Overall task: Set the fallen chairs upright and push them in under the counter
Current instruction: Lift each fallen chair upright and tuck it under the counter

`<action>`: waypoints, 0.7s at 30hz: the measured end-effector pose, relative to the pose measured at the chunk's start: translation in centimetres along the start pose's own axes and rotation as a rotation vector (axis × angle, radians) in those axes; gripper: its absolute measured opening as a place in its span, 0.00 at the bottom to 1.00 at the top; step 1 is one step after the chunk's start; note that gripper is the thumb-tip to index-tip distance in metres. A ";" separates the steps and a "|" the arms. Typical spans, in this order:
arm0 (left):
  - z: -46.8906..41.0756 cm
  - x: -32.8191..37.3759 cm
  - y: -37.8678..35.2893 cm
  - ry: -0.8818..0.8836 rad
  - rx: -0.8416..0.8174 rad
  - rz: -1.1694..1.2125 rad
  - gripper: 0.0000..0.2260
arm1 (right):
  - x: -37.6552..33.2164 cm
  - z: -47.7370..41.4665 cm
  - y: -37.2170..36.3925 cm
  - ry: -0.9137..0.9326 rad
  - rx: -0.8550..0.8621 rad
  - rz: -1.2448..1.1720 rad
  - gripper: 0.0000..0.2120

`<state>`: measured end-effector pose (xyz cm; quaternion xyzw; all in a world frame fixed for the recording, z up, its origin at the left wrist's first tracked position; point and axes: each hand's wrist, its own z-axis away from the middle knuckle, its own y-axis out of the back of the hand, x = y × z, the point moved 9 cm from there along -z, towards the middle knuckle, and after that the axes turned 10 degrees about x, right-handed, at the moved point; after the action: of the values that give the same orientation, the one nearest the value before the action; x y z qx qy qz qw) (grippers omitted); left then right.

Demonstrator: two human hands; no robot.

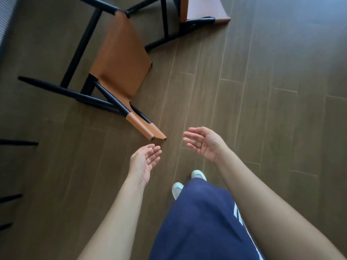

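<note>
A dark plank floor (262,91) fills my view. The nearer chair (120,59) lies tipped over on it to the front left, its leather-wrapped back posts pointing toward me. A second chair (195,10) lies beyond it at the top edge, its black frame close to the first one's legs.

Both hands are empty, palms up, fingers apart and relaxed. The left hand (145,160) is just short of the post tips and the right hand (203,143) is a little further right; neither touches anything.

I judge the frame stiff and fairly heavy, and the tan sling seat soft (no use gripping that), so I would take hold of the back posts. Dark bars (16,142) at the left edge may be other furniture legs. The second chair's legs could snag during the lift. I cannot clearly see the table.
</note>
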<state>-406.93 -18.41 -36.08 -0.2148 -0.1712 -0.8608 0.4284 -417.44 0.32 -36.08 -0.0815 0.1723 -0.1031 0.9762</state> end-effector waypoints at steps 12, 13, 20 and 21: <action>-15.7 -9.9 -1.0 0.047 0.134 0.062 0.12 | 7.9 -17.3 -0.7 -0.059 0.032 0.120 0.13; -16.8 -10.4 -1.1 0.032 0.146 0.072 0.13 | 8.4 -18.7 -0.8 -0.064 0.017 0.111 0.13; -25.8 -13.0 -1.8 -0.083 0.163 0.068 0.24 | 13.4 -28.5 -2.2 -0.122 -0.048 0.100 0.14; -27.4 -13.0 -1.9 -0.106 0.158 0.052 0.25 | 14.3 -30.2 -2.4 -0.136 -0.056 0.112 0.14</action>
<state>-407.55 -21.86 -66.27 -0.2298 -0.2552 -0.8207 0.4567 -415.35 -8.97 -68.19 -0.1059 0.1126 -0.0375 0.9873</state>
